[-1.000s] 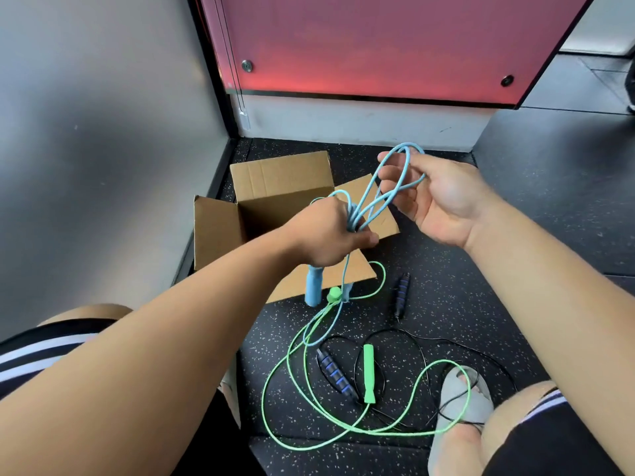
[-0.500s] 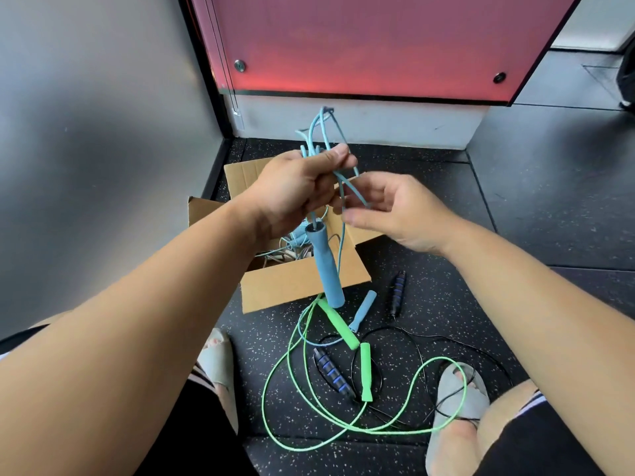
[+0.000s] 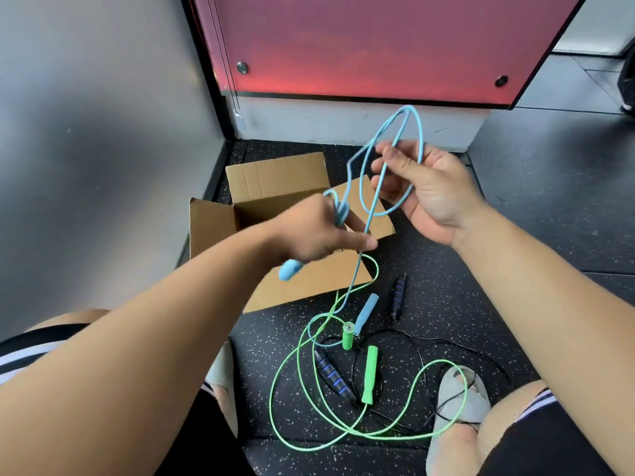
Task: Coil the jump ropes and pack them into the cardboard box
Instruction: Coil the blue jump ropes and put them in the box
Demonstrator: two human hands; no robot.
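Loosely, blue rope (image 3: 420, 130) loops over right hand's (image 3: 434, 194) fingers (image 3: 395, 157).

Shorts (image 3: 556, 441): black, white stripes at leg hems, seen near left and near right | left sandal (image 3: 220, 376): pale grey slide, partly hidden behind forearm | right sandal (image 3: 450, 396): pale grey open-toe slide, wide strap, toes showing | forearms (image 3: 171, 338): bare to near edge | left hand (image 3: 319, 231), right hand (image 3: 429, 190): bare
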